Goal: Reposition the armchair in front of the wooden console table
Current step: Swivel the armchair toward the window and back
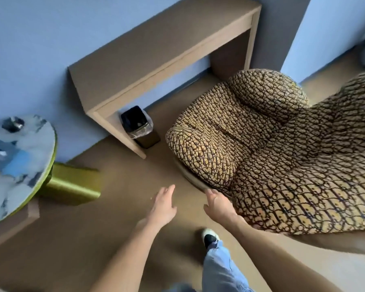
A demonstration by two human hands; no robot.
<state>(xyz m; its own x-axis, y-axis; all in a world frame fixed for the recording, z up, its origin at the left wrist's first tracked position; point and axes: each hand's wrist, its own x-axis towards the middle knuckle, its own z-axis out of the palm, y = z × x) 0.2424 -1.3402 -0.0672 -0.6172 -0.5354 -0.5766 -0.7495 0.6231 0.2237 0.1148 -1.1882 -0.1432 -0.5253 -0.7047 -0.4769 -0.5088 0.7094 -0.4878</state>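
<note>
A padded armchair (278, 157) in beige fabric with a dark looping pattern fills the right side, its seat facing the wooden console table (156, 51) that stands against the blue wall. My right hand (218, 202) reaches to the chair's lower front-left edge, fingers spread, touching or nearly touching the pale base rim; no grip is visible. My left hand (163, 205) hovers open over the brown floor, left of the chair and apart from it.
A small black bin (140, 127) with a plastic liner stands under the table's left end. A round marble-look side table (15, 161) on a green metallic base (72, 182) sits at left. My foot (209, 237) is on the floor beside the chair.
</note>
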